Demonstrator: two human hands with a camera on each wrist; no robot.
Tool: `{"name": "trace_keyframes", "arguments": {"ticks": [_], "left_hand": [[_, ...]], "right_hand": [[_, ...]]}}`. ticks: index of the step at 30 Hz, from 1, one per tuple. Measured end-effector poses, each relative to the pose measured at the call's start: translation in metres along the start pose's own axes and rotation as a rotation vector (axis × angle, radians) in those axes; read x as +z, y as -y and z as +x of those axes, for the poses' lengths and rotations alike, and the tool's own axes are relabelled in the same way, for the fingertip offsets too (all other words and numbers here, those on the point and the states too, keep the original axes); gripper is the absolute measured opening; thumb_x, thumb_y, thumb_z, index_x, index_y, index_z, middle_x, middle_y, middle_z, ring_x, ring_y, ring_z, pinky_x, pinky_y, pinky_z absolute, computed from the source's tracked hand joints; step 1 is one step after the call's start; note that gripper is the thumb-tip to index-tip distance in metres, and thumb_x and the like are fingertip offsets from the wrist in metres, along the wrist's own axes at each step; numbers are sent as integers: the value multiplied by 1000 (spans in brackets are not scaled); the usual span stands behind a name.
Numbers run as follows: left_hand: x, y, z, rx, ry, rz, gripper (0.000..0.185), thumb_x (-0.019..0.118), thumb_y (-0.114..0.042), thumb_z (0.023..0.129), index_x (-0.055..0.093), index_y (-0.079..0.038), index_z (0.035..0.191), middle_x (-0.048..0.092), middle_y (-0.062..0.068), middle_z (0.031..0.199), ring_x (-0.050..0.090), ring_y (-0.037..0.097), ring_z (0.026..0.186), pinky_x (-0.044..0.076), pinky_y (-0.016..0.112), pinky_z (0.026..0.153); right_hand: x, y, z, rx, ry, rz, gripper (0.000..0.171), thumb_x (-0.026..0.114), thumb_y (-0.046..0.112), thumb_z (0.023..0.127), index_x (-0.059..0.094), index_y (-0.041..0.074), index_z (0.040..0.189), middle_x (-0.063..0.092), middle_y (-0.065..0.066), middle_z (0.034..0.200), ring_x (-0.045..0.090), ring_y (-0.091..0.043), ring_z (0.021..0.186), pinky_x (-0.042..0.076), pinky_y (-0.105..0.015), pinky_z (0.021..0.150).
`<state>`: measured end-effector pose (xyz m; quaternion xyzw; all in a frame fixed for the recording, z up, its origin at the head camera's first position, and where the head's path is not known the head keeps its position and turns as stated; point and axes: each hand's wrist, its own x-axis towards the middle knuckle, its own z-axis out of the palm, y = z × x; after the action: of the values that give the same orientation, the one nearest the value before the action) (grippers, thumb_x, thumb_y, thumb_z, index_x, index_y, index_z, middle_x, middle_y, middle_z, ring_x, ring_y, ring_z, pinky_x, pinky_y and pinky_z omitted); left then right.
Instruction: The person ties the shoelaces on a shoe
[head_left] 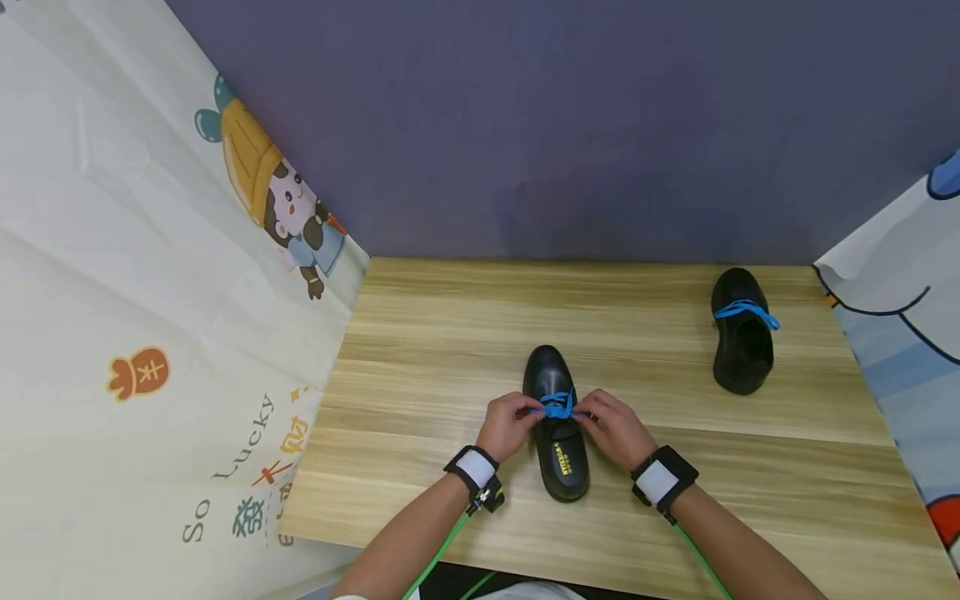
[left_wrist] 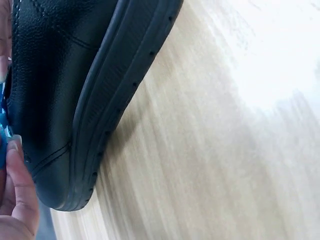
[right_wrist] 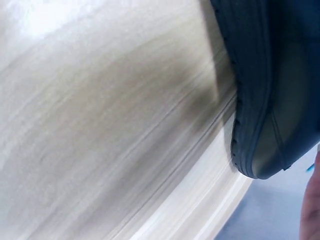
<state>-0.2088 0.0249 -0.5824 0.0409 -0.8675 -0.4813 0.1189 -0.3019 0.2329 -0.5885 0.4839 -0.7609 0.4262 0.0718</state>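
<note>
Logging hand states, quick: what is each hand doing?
Left hand: pinches the blue lace.
Right hand: pinches the blue lace too.

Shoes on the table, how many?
2. One black shoe sits near the front edge, between the left hand and right hand, which pinch its blue lace. The other shoe stands far right. No others visible.

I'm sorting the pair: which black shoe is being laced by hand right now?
The near shoe at the table's front edge: both hands pinch its blue lace. The far-right shoe stands untouched.
</note>
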Motion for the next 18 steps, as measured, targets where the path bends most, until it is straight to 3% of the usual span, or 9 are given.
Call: {"name": "trace_keyframes", "arguments": {"ticks": [6, 13, 18], "left_hand": [[3, 2, -4, -27, -41, 26, 5, 78, -11, 87, 77, -7, 89, 74, 4, 88, 66, 7, 77, 53, 20, 70], [6, 3, -5, 35, -80, -52, 5, 79, -4, 85, 74, -3, 87, 75, 8, 95, 71, 16, 86, 56, 22, 74], [5, 3, -6, 11, -87, -14, 6, 81, -7, 84, 76, -5, 86, 74, 5, 88, 68, 12, 79, 54, 20, 70]], "right_hand": [[1, 1, -1, 13, -12, -5, 28, 83, -9, 74, 68, 9, 90, 62, 0, 94, 59, -13, 82, 44, -18, 73], [2, 1, -3, 23, -3, -13, 28, 82, -9, 75, 67, 9, 91, 62, 0, 95, 59, -14, 83, 44, -19, 75], [2, 0, -4, 32, -6, -23, 26, 82, -7, 76, 67, 10, 90, 62, 0, 95, 59, -14, 85, 44, -20, 76]]}}
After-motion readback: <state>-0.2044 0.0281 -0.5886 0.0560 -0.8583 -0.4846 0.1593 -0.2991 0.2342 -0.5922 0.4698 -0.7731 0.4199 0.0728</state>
